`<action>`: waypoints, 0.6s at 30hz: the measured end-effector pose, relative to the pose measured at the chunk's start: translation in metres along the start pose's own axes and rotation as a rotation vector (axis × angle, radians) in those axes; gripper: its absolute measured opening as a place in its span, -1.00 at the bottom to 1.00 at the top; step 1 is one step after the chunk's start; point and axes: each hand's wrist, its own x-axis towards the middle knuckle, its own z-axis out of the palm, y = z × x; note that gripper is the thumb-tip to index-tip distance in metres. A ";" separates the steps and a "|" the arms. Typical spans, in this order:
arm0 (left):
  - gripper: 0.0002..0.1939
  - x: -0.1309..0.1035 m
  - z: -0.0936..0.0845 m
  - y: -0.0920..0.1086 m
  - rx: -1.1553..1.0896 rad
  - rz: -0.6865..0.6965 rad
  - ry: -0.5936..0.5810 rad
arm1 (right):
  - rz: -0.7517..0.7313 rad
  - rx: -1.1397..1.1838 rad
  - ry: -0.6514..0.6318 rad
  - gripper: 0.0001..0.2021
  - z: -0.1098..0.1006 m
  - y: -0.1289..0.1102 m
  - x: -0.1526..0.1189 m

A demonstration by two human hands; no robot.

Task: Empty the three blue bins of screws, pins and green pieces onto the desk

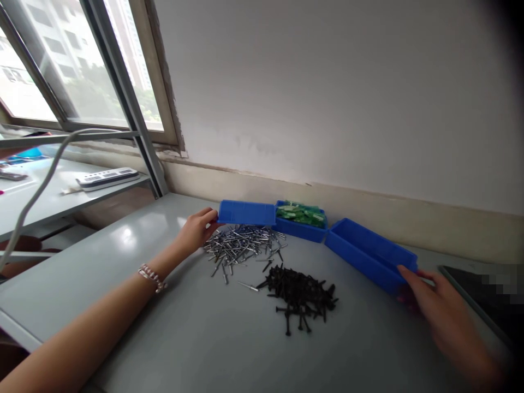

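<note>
My left hand [199, 229] grips the left end of a blue bin [246, 213], which is tipped over behind a pile of silver rivets [241, 245]. My right hand [429, 305] pinches the near right end of a long blue bin [368, 254] that looks empty inside. Between these two, a third blue bin [305, 231] holds green packets [301, 213]. A heap of black screws [301, 292] lies on the grey table [184, 338], in front of the bins. One silver rivet [248, 286] rests just left of the screws.
A dark flat device [483, 300] lies at the right edge. The wall [327, 109] rises behind the bins. At the left stand a metal frame post [149, 164] and a white cable [41, 188]. Beyond them, a power strip [108, 178] sits on another table.
</note>
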 end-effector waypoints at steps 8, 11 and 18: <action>-0.81 -0.003 0.008 -0.010 0.023 -0.112 0.052 | 0.011 -0.004 -0.013 -0.64 0.001 0.000 -0.001; -0.85 -0.003 0.011 -0.015 0.025 -0.164 0.051 | 0.008 -0.007 -0.013 -0.66 0.001 0.000 0.000; -0.88 0.003 0.015 -0.008 -0.078 -0.209 -0.075 | 0.000 -0.006 -0.017 -0.68 0.001 -0.003 -0.003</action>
